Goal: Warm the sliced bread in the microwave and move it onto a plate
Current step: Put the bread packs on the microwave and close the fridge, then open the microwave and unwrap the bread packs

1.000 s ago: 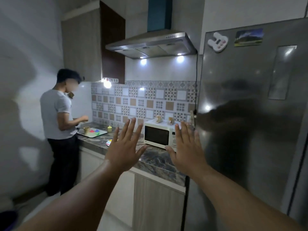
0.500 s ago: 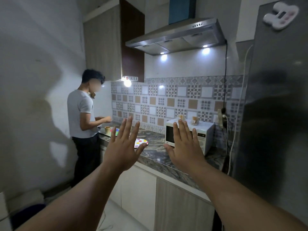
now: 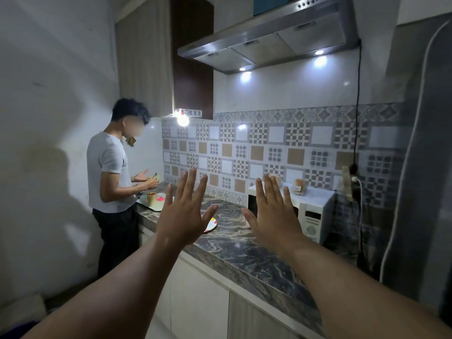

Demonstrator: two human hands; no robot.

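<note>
— Head camera has both arms stretched out in front. What are the hands doing?

— Left hand [image 3: 184, 214] and right hand [image 3: 271, 214] are both raised, backs toward us, fingers straight and spread. Neither holds anything, and they hang side by side with a gap between them, not touching each other or the counter.

— And the microwave?

— White microwave [image 3: 310, 211] sits on the marbled countertop [image 3: 244, 250], right behind the right hand. That hand covers most of the dark door; the control panel shows just to its right. On top of the microwave, beyond the right fingertips, stands a small bag of sliced bread [image 3: 299, 186], and a second pale bit peeks out beside the fingers, too hidden to name.

— Any plate around?

— Yes, a plate with coloured spots [image 3: 212, 225] lies flat on the counter, its edge showing in the gap between the two hands, mostly hidden by the left palm.

— Who else is here?

— Another person in a white T-shirt [image 3: 108, 165] stands at the far end of the counter, past the left hand, bent over a tray [image 3: 156, 204] with a yellow cup [image 3: 151, 198] on it, holding something small I cannot make out.

— Overhead?

— Steel range hood [image 3: 269, 40] above both hands, lamps lit, over a patterned tile backsplash [image 3: 256, 148]. Off to the right of the right arm, a dark refrigerator [image 3: 420, 167] fills the edge of the view.
</note>
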